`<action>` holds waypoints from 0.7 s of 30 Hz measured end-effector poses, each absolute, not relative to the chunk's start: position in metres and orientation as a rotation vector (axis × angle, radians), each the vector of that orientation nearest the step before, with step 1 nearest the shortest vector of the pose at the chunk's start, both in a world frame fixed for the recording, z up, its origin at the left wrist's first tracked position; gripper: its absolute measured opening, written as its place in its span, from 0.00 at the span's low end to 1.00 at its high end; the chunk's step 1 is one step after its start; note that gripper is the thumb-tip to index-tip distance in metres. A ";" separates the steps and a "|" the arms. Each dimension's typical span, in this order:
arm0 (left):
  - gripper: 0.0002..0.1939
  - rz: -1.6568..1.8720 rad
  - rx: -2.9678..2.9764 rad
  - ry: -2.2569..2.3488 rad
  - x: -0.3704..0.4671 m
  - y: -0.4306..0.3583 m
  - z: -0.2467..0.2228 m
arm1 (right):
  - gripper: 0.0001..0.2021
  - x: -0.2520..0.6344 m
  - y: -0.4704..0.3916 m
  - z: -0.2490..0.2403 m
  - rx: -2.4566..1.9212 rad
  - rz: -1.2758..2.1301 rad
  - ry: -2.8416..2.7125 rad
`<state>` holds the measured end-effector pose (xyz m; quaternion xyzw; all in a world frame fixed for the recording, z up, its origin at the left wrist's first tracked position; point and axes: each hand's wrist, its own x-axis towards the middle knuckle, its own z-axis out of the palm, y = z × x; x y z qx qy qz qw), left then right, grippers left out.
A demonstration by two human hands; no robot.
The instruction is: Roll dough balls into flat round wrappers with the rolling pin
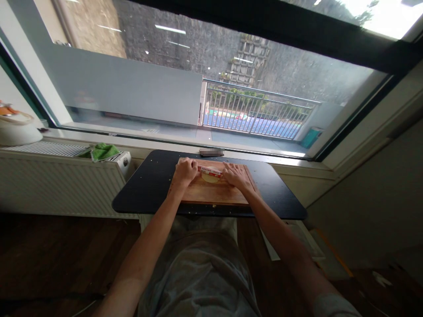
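Note:
A rolling pin (210,171) with a red and white printed label lies across a flat, pale yellow piece of dough (209,178). Beneath both is a wooden cutting board (211,195). My left hand (187,170) is closed around the pin's left end. On its right end rests my right hand (234,173), palm down with the fingers bent over it. Both ends of the pin are hidden under my hands. The label covers the part that shows between them.
The board stands on a small black table (142,185) with scattered crumbs. Behind it, a small dark object (211,152) sits by the window sill. At left is a white radiator (59,180) with a green cloth (104,152) on top. A large window is ahead.

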<state>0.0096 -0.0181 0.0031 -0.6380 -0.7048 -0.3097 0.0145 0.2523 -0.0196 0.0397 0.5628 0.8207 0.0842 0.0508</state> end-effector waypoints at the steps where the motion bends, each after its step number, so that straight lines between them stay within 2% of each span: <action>1: 0.24 -0.959 -1.985 -2.202 0.010 -0.018 0.004 | 0.27 0.253 -0.023 0.037 1.703 0.251 2.512; 12: 0.23 -0.984 -1.998 -2.196 0.010 -0.018 0.005 | 0.29 0.237 -0.070 0.024 2.009 0.250 2.403; 21: 0.25 -0.957 -2.009 -2.202 0.009 -0.018 0.004 | 0.28 0.247 -0.035 0.032 1.813 0.262 2.492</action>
